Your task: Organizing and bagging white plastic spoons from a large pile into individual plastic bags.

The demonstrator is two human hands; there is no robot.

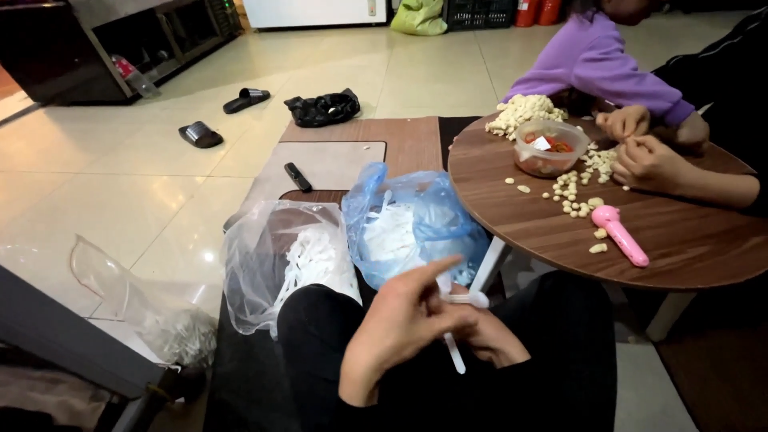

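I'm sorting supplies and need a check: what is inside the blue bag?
The blue bag holds a heap of small white plastic pieces, seen through its open top and thin film. What lies lower in the bag is hidden by the left hand and the folds.

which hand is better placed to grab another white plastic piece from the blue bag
Probably the left hand: it lies nearer the open blue plastic bag of white pieces, directly below it. The right hand sits partly hidden beneath the left, touching the small white plastic piece.
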